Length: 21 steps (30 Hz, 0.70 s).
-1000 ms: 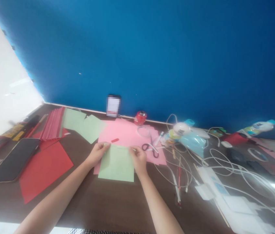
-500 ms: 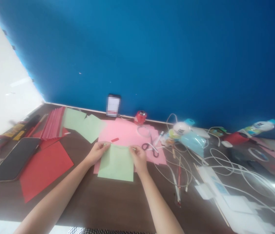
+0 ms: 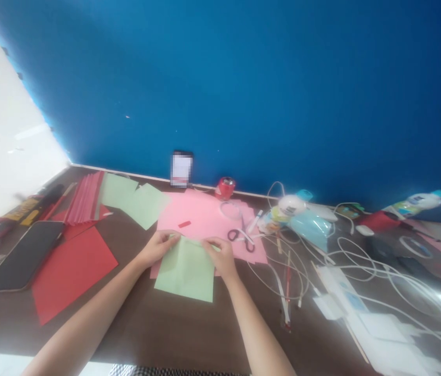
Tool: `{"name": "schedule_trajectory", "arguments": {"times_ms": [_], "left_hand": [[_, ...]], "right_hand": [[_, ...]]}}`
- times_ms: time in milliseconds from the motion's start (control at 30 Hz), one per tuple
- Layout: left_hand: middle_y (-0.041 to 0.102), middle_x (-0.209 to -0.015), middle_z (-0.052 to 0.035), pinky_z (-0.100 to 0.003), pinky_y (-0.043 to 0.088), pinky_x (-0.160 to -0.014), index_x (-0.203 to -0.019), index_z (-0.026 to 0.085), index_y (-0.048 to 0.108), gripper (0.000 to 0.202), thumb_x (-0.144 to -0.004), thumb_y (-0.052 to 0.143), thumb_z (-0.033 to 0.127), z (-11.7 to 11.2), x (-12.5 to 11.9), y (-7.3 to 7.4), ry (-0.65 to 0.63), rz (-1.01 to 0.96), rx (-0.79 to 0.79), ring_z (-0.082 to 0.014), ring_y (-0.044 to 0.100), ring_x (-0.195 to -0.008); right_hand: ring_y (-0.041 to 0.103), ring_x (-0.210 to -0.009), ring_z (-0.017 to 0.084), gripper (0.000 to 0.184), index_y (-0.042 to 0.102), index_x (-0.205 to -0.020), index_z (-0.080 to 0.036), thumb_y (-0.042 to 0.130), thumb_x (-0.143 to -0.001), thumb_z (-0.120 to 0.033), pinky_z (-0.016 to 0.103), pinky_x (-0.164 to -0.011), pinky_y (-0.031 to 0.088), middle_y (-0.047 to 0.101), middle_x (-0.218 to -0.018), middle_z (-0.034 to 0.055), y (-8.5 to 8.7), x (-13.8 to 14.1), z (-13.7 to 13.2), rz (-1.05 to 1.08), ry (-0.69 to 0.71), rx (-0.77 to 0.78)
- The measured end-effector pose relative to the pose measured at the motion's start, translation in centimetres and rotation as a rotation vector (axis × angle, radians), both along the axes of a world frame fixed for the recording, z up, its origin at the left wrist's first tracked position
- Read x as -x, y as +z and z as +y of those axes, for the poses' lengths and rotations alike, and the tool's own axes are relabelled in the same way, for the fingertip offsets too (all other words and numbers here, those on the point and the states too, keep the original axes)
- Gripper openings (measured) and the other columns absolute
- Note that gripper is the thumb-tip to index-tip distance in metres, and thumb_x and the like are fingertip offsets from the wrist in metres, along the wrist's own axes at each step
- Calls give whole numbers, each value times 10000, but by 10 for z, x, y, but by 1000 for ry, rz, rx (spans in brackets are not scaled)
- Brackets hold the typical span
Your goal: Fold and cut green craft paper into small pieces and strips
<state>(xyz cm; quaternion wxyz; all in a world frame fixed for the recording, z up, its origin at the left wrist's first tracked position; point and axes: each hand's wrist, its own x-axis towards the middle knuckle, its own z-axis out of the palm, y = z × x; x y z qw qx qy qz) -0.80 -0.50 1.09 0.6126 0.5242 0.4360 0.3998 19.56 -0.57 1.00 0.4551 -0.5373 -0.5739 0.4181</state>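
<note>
Between my hands is a light green sheet of paper (image 3: 186, 271), its far edge gripped at both ends. My left hand (image 3: 160, 246) pinches the far left part of that edge, and my right hand (image 3: 221, 255) pinches the far right part. Pink sheets of paper (image 3: 192, 209) lie flat beneath and beyond it. A small red paper strip (image 3: 185, 224) rests on the pink paper just past my fingers. To the right of my right hand, scissors (image 3: 241, 240) lie on the pink sheets.
On the left are red paper (image 3: 74, 274), a dark phone (image 3: 24, 256), folded pink paper (image 3: 84, 198) and more green sheets (image 3: 145, 206). A red round container (image 3: 225, 188) stands near the blue wall (image 3: 243, 94). Glue bottles, white cables (image 3: 377, 271) and a power strip (image 3: 345, 292) crowd the right side.
The green sheet has come slightly nearer to me and tilted a little. My right hand has shifted a little left, closer to my left hand; both still pinch the sheet's far edge.
</note>
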Motion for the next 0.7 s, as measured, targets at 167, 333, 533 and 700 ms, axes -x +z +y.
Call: {"name": "schedule_trajectory", "arguments": {"times_ms": [167,333,533,700], "left_hand": [[678,-857,-74,-307,464,-702,-966,151,645,386,-727,559,443,1,0,-2,2,-23,2,-213,615,-762],[677,-877,-81,-296,447,-725,-864,139,679,311,-717,579,394,3,-2,-6,90,-60,28,-213,604,-794],[665,-947,-90,-323,437,-796,-789,161,705,266,-640,661,377,2,-4,-5,84,110,24,-252,582,-911],[666,-942,-86,-342,433,-814,-787,173,709,261,-628,667,376,1,-4,-4,82,151,15,-247,589,-889]], "right_hand": [[629,-736,185,152,665,-679,-166,630,-658,-312,309,-722,485,687,-736,44,0,-2,1,-13,7,-3],[622,-724,174,144,654,-674,-165,608,-683,-301,296,-709,486,677,-722,37,2,0,-3,-44,41,-54],[621,-706,176,146,655,-679,-173,593,-697,-304,301,-696,493,676,-717,38,2,6,-8,-60,84,-89],[627,-697,180,139,666,-676,-182,589,-696,-296,303,-690,497,681,-712,38,3,6,-8,-72,94,-103]]}}
